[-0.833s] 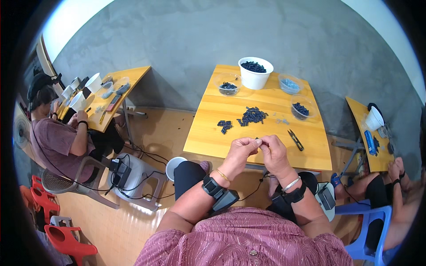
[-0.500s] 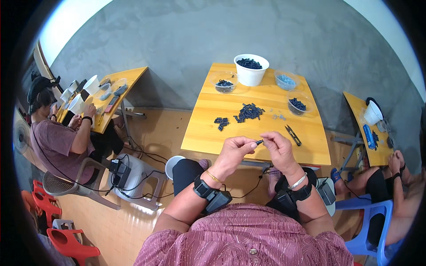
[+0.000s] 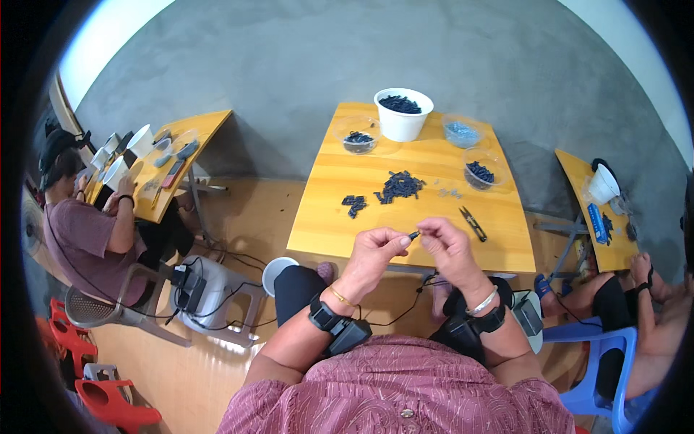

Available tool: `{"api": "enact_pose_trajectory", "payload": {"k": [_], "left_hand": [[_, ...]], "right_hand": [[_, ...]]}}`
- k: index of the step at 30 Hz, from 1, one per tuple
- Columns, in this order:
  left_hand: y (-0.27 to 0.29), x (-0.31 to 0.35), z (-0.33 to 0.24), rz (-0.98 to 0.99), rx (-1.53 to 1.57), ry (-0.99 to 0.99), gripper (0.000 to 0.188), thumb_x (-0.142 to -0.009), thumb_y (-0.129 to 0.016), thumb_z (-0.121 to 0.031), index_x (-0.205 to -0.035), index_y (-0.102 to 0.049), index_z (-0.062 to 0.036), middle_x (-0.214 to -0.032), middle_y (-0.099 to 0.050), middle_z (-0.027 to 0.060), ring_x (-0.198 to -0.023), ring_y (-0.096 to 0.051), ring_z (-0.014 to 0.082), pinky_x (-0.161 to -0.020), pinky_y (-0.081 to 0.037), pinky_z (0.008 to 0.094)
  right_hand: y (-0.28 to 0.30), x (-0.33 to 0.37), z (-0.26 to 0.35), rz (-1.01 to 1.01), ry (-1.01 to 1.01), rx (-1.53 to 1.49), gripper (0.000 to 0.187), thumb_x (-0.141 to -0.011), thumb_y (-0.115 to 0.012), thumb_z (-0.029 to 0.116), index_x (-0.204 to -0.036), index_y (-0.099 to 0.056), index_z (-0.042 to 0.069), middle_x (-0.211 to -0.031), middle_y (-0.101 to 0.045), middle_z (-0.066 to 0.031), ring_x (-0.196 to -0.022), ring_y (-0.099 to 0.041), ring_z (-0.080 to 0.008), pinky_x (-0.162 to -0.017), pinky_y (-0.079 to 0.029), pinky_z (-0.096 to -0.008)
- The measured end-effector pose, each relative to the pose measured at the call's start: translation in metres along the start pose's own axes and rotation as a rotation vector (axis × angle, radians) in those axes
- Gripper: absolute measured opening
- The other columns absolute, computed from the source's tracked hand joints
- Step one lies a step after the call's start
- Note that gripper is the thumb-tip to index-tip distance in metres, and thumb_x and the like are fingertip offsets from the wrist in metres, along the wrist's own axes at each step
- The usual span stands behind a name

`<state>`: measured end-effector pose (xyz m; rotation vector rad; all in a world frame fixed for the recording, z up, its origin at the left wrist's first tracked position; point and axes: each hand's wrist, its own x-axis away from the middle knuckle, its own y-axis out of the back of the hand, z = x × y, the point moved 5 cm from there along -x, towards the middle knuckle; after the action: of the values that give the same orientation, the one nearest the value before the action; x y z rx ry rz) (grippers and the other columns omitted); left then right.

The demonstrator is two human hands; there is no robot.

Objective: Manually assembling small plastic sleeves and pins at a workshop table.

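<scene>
Black piece point(image 3: 413, 235), partly hidden, sits pinched in left fingers point(image 3: 398, 244); right fingers point(image 3: 434, 226) curl, hold unclear.

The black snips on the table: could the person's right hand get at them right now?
Probably yes. The snips lie beyond and to the right of the right hand, with nothing visible between. The left hand grips the small dark piece; whether the right touches it is unclear.

No readable text; pale marks on blue box point(image 3: 598, 223) too small to read.
</scene>
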<state>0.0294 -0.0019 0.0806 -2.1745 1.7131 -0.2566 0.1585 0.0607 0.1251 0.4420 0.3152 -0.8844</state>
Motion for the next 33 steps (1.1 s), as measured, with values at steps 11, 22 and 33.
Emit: {"api": "enact_pose_trajectory", "payload": {"k": [11,22,33], "left_hand": [[0.043,-0.008,0.048,-0.091,-0.040,0.210,0.017,-0.085,-0.057,-0.015,-0.089,-0.062,0.0012,-0.070,-0.059,0.0021,-0.062,-0.053,0.0084,-0.062,-0.047,0.0225],[0.056,-0.019,0.060,-0.071,-0.123,0.190,0.015,-0.084,-0.058,-0.012,-0.089,-0.063,0.0016,-0.070,-0.060,0.0012,-0.060,-0.052,0.0063,-0.058,-0.045,0.0201],[0.073,-0.020,0.053,-0.114,-0.035,0.171,0.017,-0.086,-0.055,-0.009,-0.095,-0.060,0.0033,-0.081,-0.060,0.0033,-0.070,-0.055,0.0080,-0.063,-0.051,0.0233]], "right_hand": [[0.112,-0.067,-0.058,-0.472,0.138,0.701,0.007,-0.078,-0.054,0.008,-0.083,-0.055,0.004,-0.072,-0.057,-0.0131,-0.068,-0.057,-0.0283,-0.062,-0.045,-0.0358],[0.023,-0.098,-0.117,0.053,-0.147,0.509,0.006,-0.077,-0.055,0.009,-0.080,-0.057,0.005,-0.078,-0.058,-0.0139,-0.078,-0.056,-0.0322,-0.069,-0.045,-0.0379],[-0.051,-0.105,-0.125,0.265,0.093,0.712,0.012,-0.077,-0.055,0.007,-0.089,-0.056,0.006,-0.080,-0.057,-0.0134,-0.081,-0.055,-0.0333,-0.069,-0.045,-0.0412]]}}
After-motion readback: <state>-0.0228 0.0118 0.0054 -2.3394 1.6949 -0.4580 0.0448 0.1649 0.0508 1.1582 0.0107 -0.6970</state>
